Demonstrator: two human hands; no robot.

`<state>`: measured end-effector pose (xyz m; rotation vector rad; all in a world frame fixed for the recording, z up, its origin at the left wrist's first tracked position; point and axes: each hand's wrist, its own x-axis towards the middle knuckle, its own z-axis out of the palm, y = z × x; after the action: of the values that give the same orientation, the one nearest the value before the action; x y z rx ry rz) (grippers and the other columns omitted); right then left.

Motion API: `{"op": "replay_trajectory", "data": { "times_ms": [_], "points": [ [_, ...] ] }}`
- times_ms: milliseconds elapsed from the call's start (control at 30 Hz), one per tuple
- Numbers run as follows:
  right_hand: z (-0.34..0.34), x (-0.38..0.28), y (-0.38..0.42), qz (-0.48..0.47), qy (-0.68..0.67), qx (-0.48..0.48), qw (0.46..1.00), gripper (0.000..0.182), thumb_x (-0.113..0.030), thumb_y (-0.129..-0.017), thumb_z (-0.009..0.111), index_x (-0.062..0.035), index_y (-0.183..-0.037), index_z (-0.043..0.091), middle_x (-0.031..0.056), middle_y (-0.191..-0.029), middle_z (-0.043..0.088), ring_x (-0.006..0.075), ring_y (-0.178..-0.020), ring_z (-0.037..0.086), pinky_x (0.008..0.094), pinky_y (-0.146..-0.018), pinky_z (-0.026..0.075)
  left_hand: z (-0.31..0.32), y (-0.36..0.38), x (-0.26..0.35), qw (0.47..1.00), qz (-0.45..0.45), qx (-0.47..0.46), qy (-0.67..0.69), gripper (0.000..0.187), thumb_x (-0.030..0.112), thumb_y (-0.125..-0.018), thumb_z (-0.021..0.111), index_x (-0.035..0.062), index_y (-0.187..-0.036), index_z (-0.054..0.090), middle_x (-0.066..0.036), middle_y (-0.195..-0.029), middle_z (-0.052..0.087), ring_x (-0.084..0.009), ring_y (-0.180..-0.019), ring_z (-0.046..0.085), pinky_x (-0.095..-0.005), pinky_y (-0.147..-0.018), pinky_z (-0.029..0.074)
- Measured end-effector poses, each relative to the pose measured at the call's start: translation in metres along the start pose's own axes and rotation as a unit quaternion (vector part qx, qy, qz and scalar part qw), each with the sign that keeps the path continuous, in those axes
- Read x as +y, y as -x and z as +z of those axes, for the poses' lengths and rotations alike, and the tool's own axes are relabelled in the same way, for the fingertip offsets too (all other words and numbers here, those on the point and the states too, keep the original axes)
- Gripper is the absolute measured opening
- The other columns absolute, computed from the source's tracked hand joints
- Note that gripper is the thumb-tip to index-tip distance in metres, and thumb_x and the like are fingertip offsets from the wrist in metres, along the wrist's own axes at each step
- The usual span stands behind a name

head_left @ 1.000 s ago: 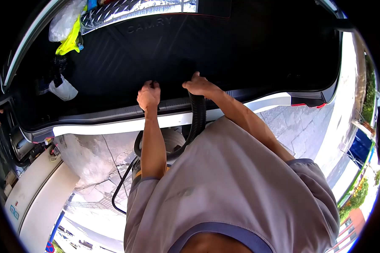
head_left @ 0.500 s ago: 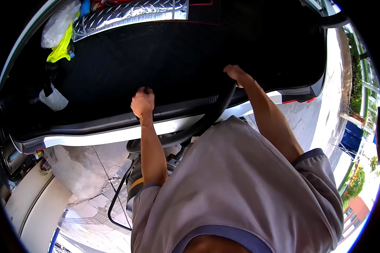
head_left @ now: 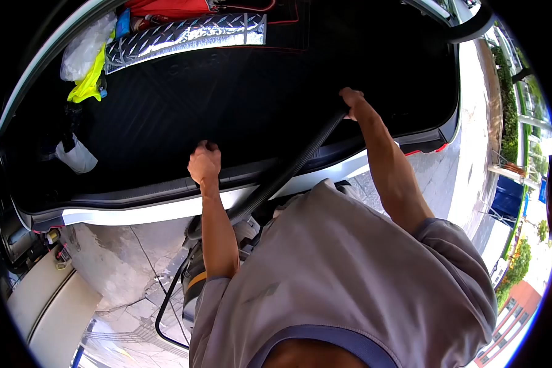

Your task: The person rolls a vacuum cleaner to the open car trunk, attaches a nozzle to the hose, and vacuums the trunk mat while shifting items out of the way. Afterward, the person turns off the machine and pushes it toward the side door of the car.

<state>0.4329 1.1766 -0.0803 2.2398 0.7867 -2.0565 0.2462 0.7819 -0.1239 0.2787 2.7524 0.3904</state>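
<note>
My right hand (head_left: 352,103) is closed round the upper end of a black ribbed vacuum hose (head_left: 300,161), over the right part of an open car trunk. The hose slopes down to the left across the trunk sill and passes behind my left forearm to a vacuum cleaner (head_left: 196,283) on the ground, partly hidden by my arm and shirt. My left hand (head_left: 204,163) is in a fist above the front of the black trunk mat (head_left: 159,116), near the sill. What its fingers hold, if anything, is hidden against the dark mat.
Along the trunk's back lie a silver-and-black folded sunshade (head_left: 187,40), a red folded item (head_left: 168,7), a clear plastic bag (head_left: 87,46) and a neon yellow cloth (head_left: 90,83). A white bag (head_left: 76,155) sits at the left. The white bumper edge (head_left: 129,211) runs before me.
The hose is straighter and lies further left over the sill. My right hand has shifted slightly right. The view has tilted, showing more of the red item; my left hand stays closed.
</note>
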Motion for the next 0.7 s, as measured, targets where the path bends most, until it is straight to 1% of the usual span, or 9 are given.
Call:
{"op": "replay_trajectory", "data": {
  "times_ms": [33, 133, 233, 367, 433, 567, 600, 633, 700],
  "points": [
    [0.005, 0.018, -0.011, 0.004, -0.002, -0.004, 1.0, 0.059, -0.018, -0.094, 0.056, 0.0031, -0.143, 0.033, 0.0228, -0.12, 0.062, 0.0357, -0.089, 0.072, 0.0453, -0.068, 0.065, -0.002, -0.003, 0.004, 1.0, 0.024, -0.003, -0.007, 0.034, 0.036, -0.091, 0.058, 0.0182, -0.116, 0.073, -0.016, -0.103, 0.075, -0.0382, -0.096, 0.072, -0.0461, -0.087, 0.057],
    [0.051, 0.079, 0.013, -0.076, 0.281, -0.018, 0.957, 0.054, -0.021, -0.091, 0.057, 0.0038, -0.137, 0.042, 0.0212, -0.114, 0.064, 0.0333, -0.087, 0.071, 0.0414, -0.07, 0.062, 0.005, -0.004, 0.002, 1.0, 0.008, 0.003, 0.002, 0.033, 0.035, -0.091, 0.059, 0.0179, -0.114, 0.074, -0.017, -0.101, 0.075, -0.0387, -0.094, 0.072, -0.0456, -0.086, 0.058],
    [0.108, 0.134, 0.088, -0.128, 0.552, -0.048, 0.822, 0.049, -0.024, -0.091, 0.057, 0.0079, -0.128, 0.053, 0.0211, -0.116, 0.066, 0.0276, -0.091, 0.072, 0.0348, -0.072, 0.061, -0.002, -0.001, 0.008, 1.0, -0.013, -0.003, -0.011, 0.032, 0.034, -0.09, 0.06, 0.0179, -0.113, 0.075, -0.016, -0.1, 0.075, -0.0383, -0.094, 0.072, -0.0452, -0.086, 0.058],
    [0.133, 0.102, 0.096, -0.048, 0.525, -0.192, 0.828, 0.042, -0.026, -0.089, 0.061, 0.0029, -0.119, 0.061, 0.0188, -0.11, 0.067, 0.0222, -0.092, 0.071, 0.0321, -0.071, 0.06, 0.0, -0.009, 0.008, 1.0, -0.005, 0.02, 0.007, 0.03, 0.033, -0.088, 0.061, 0.0174, -0.11, 0.075, -0.017, -0.098, 0.075, -0.0389, -0.091, 0.072, -0.0457, -0.084, 0.058],
    [0.127, 0.089, 0.104, 0.053, 0.456, -0.341, 0.82, 0.037, -0.03, -0.088, 0.063, -0.0025, -0.113, 0.064, 0.0158, -0.105, 0.066, 0.0191, -0.087, 0.07, 0.0308, -0.071, 0.06, 0.002, -0.003, 0.003, 0.998, -0.009, 0.051, 0.031, 0.03, 0.032, -0.088, 0.061, 0.0175, -0.11, 0.075, -0.016, -0.098, 0.075, -0.0388, -0.089, 0.072, -0.0459, -0.083, 0.058],
    [0.146, 0.104, 0.102, -0.018, 0.494, -0.311, 0.812, 0.037, -0.031, -0.084, 0.068, -0.0063, -0.111, 0.065, 0.0109, -0.107, 0.066, 0.0184, -0.091, 0.068, 0.0356, -0.082, 0.057, 0.01, -0.004, -0.004, 0.997, -0.013, 0.064, 0.05, 0.029, 0.032, -0.088, 0.06, 0.0172, -0.109, 0.075, -0.014, -0.096, 0.076, -0.0381, -0.088, 0.073, -0.0458, -0.082, 0.059],
    [0.151, 0.101, 0.097, -0.017, 0.511, -0.307, 0.803, 0.058, -0.031, -0.083, 0.069, -0.0069, -0.134, 0.058, 0.012, -0.117, 0.066, 0.0216, -0.102, 0.066, 0.0366, -0.089, 0.054, 0.012, -0.004, -0.005, 0.996, -0.006, 0.07, 0.052, 0.029, 0.032, -0.088, 0.06, 0.017, -0.109, 0.075, -0.014, -0.096, 0.076, -0.0379, -0.088, 0.073, -0.0458, -0.082, 0.059],
    [0.147, 0.098, 0.093, -0.016, 0.513, -0.309, 0.801, 0.058, -0.031, -0.083, 0.069, -0.0069, -0.134, 0.058, 0.012, -0.117, 0.066, 0.0216, -0.102, 0.066, 0.0366, -0.089, 0.054, 0.014, -0.006, -0.007, 0.996, 0.002, 0.075, 0.053, 0.029, 0.032, -0.088, 0.06, 0.0167, -0.109, 0.075, -0.013, -0.096, 0.076, -0.0378, -0.088, 0.073, -0.0457, -0.081, 0.059],
    [0.13, 0.083, 0.099, -0.174, 0.526, -0.201, 0.808, 0.081, -0.03, -0.084, 0.067, -0.0086, -0.155, 0.035, 0.0174, -0.134, 0.061, 0.0307, -0.117, 0.064, 0.0398, -0.094, 0.054, 0.009, -0.005, -0.002, 0.996, -0.003, 0.072, 0.055, 0.03, 0.031, -0.088, 0.06, 0.0163, -0.109, 0.075, -0.013, -0.096, 0.076, -0.0376, -0.088, 0.073, -0.0457, -0.081, 0.059]
  ]
}}
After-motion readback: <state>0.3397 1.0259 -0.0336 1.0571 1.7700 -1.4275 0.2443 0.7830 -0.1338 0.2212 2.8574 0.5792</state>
